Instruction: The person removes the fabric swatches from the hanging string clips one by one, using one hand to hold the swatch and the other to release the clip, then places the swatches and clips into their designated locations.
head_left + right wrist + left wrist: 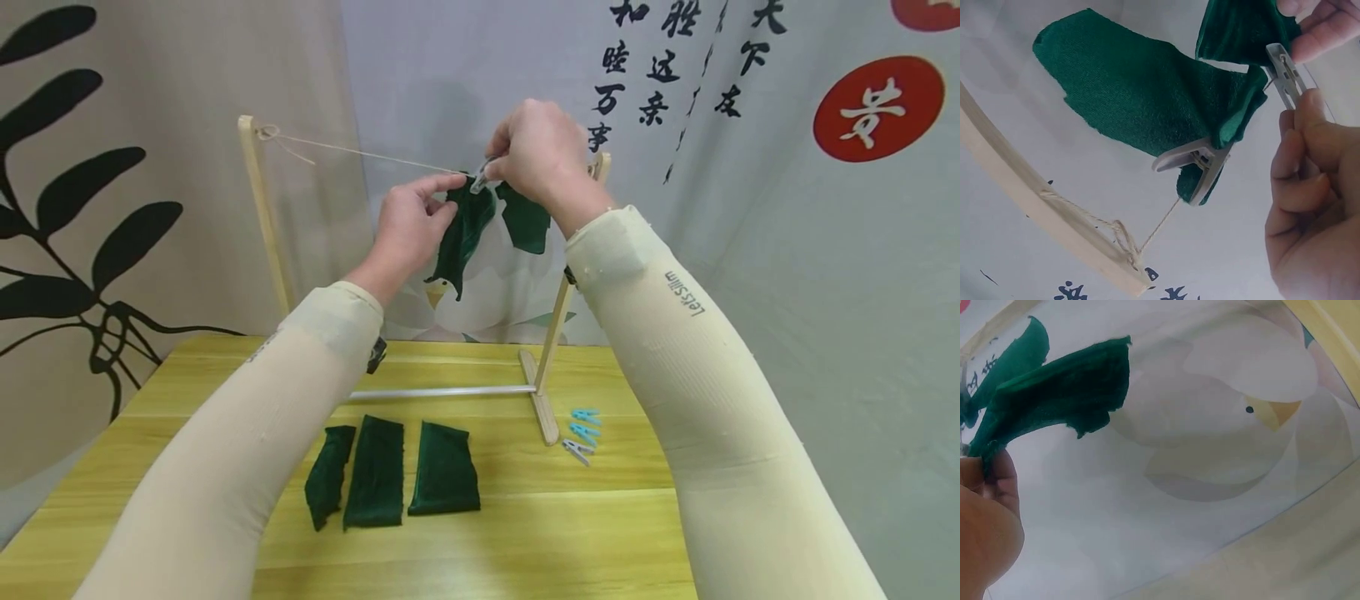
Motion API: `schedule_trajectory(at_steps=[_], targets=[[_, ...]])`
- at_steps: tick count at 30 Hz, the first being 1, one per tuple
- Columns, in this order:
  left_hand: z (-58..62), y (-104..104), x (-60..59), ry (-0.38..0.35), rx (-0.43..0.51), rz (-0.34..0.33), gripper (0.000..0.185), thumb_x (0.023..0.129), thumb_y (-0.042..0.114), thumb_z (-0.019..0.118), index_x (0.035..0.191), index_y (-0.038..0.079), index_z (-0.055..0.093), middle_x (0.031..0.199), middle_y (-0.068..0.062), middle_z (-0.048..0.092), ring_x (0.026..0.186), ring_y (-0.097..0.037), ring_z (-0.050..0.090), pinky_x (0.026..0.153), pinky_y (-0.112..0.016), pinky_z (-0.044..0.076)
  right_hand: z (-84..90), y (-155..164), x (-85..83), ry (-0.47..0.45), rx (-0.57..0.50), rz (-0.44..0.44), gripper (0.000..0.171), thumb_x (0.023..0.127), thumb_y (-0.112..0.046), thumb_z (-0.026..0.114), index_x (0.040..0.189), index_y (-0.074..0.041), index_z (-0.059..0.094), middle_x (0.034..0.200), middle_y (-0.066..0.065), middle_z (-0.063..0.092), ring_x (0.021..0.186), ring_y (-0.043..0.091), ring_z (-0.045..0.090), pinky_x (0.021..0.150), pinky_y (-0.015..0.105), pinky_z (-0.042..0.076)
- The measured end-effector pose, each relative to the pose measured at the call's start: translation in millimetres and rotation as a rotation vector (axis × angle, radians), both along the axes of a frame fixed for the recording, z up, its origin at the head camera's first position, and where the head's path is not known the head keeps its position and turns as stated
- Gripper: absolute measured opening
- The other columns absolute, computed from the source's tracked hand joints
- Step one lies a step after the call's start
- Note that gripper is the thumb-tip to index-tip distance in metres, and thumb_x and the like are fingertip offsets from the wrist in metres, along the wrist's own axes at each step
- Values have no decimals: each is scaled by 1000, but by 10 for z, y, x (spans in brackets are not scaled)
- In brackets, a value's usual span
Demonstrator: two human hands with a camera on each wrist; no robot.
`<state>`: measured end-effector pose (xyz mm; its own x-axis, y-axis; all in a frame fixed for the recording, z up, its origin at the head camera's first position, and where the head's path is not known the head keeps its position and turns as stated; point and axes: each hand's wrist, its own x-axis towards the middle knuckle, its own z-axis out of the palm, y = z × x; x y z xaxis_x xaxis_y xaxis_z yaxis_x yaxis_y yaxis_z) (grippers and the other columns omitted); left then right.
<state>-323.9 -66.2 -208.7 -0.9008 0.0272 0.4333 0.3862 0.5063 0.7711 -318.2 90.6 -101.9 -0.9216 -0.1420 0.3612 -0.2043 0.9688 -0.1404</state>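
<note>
At the string [360,153], my left hand [412,221] pinches the upper edge of a dark green cloth piece [467,229] between thumb and fingers. The cloth hangs down from there, creased and ragged at its lower edge. My right hand [542,154] holds a grey clothespin [1286,75] by its handle end, with the tip at the cloth's top corner. To the right hangs a second green cloth piece [525,223], with another grey clothespin [1200,162] on its top edge near the knotted string end in the right wrist view.
A wooden stand has a left post [266,217], a right post [557,325] and a low crossbar [450,392]. Three green cloth pieces [375,471] lie on the wooden table [525,533]. Two blue clothespins [584,432] and a grey one [578,451] lie right of the stand's foot.
</note>
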Motion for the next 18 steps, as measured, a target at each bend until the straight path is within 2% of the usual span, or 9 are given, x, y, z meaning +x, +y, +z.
schedule_trajectory(at_steps=[7,10,12,15,17,18], targets=[[-46,-14,-2,4,8,-9,36,100,23,58,133,38,62,80,-4,53,64,-21,49,51,-26,39,-20,14,7,-27,-1,18,37,93,-42,67,128,-30,67,119,-8,70,97,12,64,79,31,51],[-73,-19,-15,-2,28,-13,32,101,22,58,128,38,66,74,-8,49,56,-22,44,48,-27,37,-16,15,12,-50,10,25,39,94,-42,66,132,-31,64,118,-7,69,97,12,63,78,31,51],[-88,-17,-22,-4,37,-11,29,101,21,58,123,35,69,81,-5,57,53,-21,42,47,-26,35,-15,12,19,-56,15,27,39,94,-41,65,132,-31,64,118,-8,69,97,12,63,80,32,50],[-101,-11,-32,-2,29,-14,25,100,20,58,119,31,72,103,1,68,57,-18,44,49,-25,36,-14,4,27,-57,24,27,38,94,-41,66,130,-31,65,118,-8,69,98,13,63,83,35,50],[-98,-9,-37,-1,18,-19,26,100,19,58,119,29,72,115,7,67,59,-18,45,50,-25,36,-12,-1,30,-56,28,24,36,94,-42,66,129,-32,66,119,-9,69,101,12,63,88,37,48],[-95,-8,-37,-4,13,-22,26,100,19,58,120,30,72,113,4,67,60,-18,46,50,-25,37,-11,-1,32,-54,27,22,36,94,-41,66,128,-31,67,119,-10,70,102,12,63,90,38,48]])
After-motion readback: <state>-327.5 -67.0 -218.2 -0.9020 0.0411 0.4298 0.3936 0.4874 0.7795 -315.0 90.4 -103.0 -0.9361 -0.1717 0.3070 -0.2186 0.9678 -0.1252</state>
